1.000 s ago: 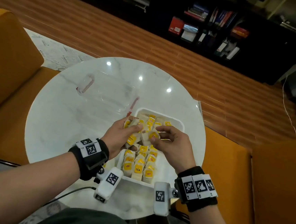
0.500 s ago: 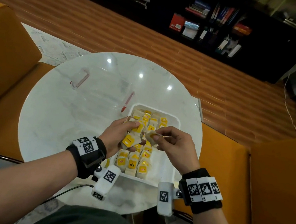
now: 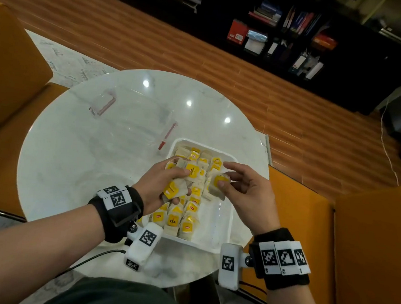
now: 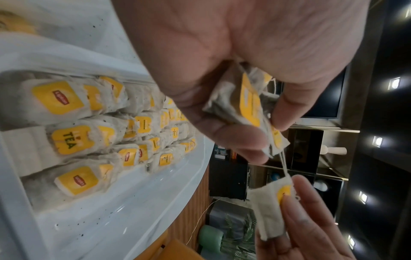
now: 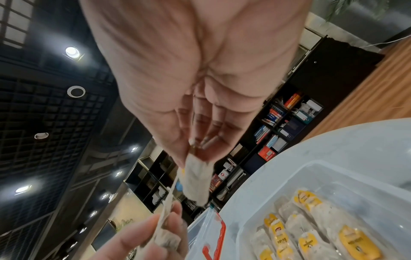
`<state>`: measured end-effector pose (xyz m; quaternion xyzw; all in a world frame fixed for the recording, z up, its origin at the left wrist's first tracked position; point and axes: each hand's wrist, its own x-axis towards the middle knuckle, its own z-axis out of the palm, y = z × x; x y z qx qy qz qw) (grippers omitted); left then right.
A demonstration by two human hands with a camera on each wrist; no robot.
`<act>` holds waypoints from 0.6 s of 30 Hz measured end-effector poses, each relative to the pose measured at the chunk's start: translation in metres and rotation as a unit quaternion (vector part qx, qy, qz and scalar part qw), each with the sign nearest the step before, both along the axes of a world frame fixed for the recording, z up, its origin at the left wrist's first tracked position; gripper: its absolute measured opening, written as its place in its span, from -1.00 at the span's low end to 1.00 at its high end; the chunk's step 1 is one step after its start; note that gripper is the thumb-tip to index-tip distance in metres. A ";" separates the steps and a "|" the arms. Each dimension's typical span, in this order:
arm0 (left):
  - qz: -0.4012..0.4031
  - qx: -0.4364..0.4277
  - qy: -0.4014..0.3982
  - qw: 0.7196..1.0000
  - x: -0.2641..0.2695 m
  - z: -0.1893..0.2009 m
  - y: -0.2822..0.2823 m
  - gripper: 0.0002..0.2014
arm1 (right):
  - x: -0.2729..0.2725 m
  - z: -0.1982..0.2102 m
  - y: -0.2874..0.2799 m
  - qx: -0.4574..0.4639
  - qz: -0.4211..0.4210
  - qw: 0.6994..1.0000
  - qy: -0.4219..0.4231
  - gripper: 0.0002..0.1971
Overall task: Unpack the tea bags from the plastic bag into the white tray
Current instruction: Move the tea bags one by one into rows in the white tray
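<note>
Over the white tray (image 3: 224, 227), your two hands are working a small bunch of tea bags (image 3: 179, 186). Your left hand (image 3: 159, 184) has its fingers curled around that bunch, thumb clamped on top, holding it above the tray's middle. Your right hand (image 3: 244, 190) pinches a single tea bag (image 3: 217, 186) between thumb and fingertips, just to the right of the bunch; the left wrist view shows a thin string (image 4: 283, 164) running from the bunch down to that single bag, so the two are not fully apart.

Below your hands, the tray holds rows of tea bags with yellow tags (image 3: 176, 219), packed along its left and middle parts from the near edge to the far edge, while the right strip of the tray floor is bare. One near tag reads TEA.

Just beyond the tray's far left corner lies a clear plastic container (image 3: 134, 118) with red clips on the round white marble table (image 3: 72, 151). Orange seats (image 3: 369, 241) flank the table on both sides, and a dark bookshelf (image 3: 291, 38) stands across the wooden floor on the far side.
</note>
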<state>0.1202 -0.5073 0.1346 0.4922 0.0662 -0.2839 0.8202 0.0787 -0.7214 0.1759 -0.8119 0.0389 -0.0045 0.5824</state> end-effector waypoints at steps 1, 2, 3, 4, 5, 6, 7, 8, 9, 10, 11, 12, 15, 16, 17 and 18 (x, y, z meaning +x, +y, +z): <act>0.007 -0.003 -0.002 1.000 0.000 0.001 0.000 -0.84 | 0.000 0.000 -0.002 -0.005 0.009 1.000 0.009 -0.64; 0.013 -0.006 -0.004 1.000 0.000 0.002 0.001 -0.86 | 0.000 0.000 -0.003 -0.012 0.021 1.000 0.020 -0.65; 0.019 -0.006 -0.007 1.000 0.001 0.002 0.001 -0.89 | 0.000 0.000 -0.004 -0.017 0.034 0.999 0.033 -0.67; 0.024 -0.005 -0.011 1.000 0.001 0.003 0.002 -0.90 | 0.000 -0.001 -0.004 -0.018 0.046 0.998 0.046 -0.69; 0.031 -0.003 -0.015 0.999 0.002 0.004 0.002 -0.91 | 0.000 -0.001 -0.004 -0.013 0.056 0.997 0.057 -0.71; 0.037 -0.002 -0.019 0.999 0.003 0.004 0.003 -0.91 | 0.000 -0.001 -0.002 -0.004 0.064 0.996 0.063 -0.72; 0.043 -0.001 -0.023 0.999 0.003 0.005 0.004 -0.89 | -0.001 -0.001 -0.001 0.006 0.070 0.996 0.063 -0.75; 0.049 0.000 -0.026 0.998 0.004 0.006 0.005 -0.87 | -0.001 -0.002 0.001 0.018 0.075 0.995 0.059 -0.77; 0.054 -0.002 -0.029 0.998 0.004 0.007 0.005 -0.84 | -0.001 -0.003 0.002 0.032 0.079 0.995 0.055 -0.80; 0.057 -0.003 -0.032 0.998 0.004 0.008 0.006 -0.81 | -0.002 -0.004 0.004 0.051 0.083 0.994 0.052 -0.82; 0.059 -0.003 -0.035 0.998 0.004 0.009 0.006 -0.79 | -0.002 -0.006 0.006 0.070 0.084 0.993 0.054 -0.83; 0.060 -0.003 -0.038 0.997 0.005 0.010 0.007 -0.77 | -0.002 -0.007 0.009 0.088 0.084 0.991 0.058 -0.82; 0.067 -0.004 -0.040 0.997 0.005 0.014 0.006 -0.79 | -0.003 -0.007 0.015 0.125 0.084 0.986 0.070 -0.77; 0.069 -0.003 -0.042 0.997 0.005 0.015 0.007 -0.83 | -0.003 -0.007 0.016 0.130 0.087 0.985 0.072 -0.74; 0.071 -0.002 -0.045 0.996 0.005 0.017 0.007 -0.87 | -0.003 -0.006 0.017 0.133 0.092 0.984 0.075 -0.70; 0.074 0.000 -0.048 0.996 0.005 0.018 0.007 -0.91 | -0.004 -0.005 0.017 0.135 0.099 0.982 0.081 -0.66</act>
